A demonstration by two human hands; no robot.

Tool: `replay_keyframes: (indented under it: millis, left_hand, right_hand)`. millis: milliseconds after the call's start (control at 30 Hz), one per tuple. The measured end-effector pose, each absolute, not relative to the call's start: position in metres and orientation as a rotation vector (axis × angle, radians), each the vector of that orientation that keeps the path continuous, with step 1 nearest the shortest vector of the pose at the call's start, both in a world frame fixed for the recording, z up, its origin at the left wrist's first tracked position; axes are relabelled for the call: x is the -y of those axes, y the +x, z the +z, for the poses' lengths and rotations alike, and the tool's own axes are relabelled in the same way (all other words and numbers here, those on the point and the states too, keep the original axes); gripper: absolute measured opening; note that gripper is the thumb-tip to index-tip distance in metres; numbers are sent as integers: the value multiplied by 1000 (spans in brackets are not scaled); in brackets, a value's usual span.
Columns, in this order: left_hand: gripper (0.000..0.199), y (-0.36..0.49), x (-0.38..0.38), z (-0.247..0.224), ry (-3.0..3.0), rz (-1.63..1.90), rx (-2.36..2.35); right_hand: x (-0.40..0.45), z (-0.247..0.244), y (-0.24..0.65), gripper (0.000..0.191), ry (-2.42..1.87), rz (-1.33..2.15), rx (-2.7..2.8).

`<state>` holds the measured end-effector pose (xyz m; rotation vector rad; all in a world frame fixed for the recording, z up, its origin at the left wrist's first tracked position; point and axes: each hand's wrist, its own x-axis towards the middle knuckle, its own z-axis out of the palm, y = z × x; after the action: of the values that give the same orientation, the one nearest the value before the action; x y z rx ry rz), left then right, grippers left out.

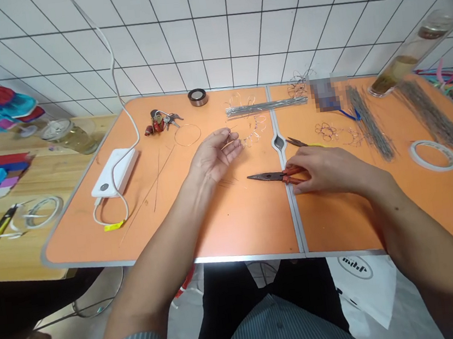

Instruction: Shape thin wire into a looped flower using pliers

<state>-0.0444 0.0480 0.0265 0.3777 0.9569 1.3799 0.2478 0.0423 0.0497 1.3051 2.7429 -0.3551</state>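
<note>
My left hand point(219, 151) is raised over the orange table, fingertips pinched on a thin wire bent into small loops point(255, 133), which trails off to the right. Needle-nose pliers point(269, 177) with red handles lie in my right hand point(326, 171), jaws pointing left across the table's seam. Just behind that hand is a second tool with dark jaws and a yellow handle point(298, 143), partly covered. Flower-shaped wire pieces point(326, 131) rest to the right. Beyond my left hand lies a bundle of straight wires point(266, 107).
More wire bundles point(372, 124) and a white tape ring point(433, 155) lie at right, near a tilted-looking glass bottle point(403, 62). At left are a white power strip point(114, 175) with its cord, keys point(160, 121) and black tape point(198, 97). A tiled wall point(210, 39) bounds the back.
</note>
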Motion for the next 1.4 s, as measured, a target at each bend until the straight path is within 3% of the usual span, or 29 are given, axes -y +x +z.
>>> replay_keyframes:
  millis: [100,367,433,600,800,1000,1233,1400]
  left_hand:
    - [8,-47,-49,27,314,1397,-917]
    - [9,-50,-49,33,256,1407,-871]
    - [10,-50,-50,34,242,1425,-845]
    - [12,-50,-50,33,223,1438,-774]
    - [15,-45,-47,33,196,1385,-738]
    - [14,-39,-42,35,188,1357,-758]
    - [13,-33,-40,34,186,1311,-810]
    - [15,-31,-40,32,193,1299,-780]
  right_hand:
    - [-42,39,243,21,1272,-298,-2777]
    - [-43,41,235,22,1401,-308,-2858]
    - [-47,42,235,26,1474,-571,-2845]
    - [-55,37,233,33,1635,-1800,-2323]
    - [-48,26,219,51,1518,-2403,-2025]
    - [-46,29,217,38,1516,-1986,-2497]
    - [-47,20,216,33,1597,-1784,-2668]
    - [-50,15,219,31,1697,-1185,-2876]
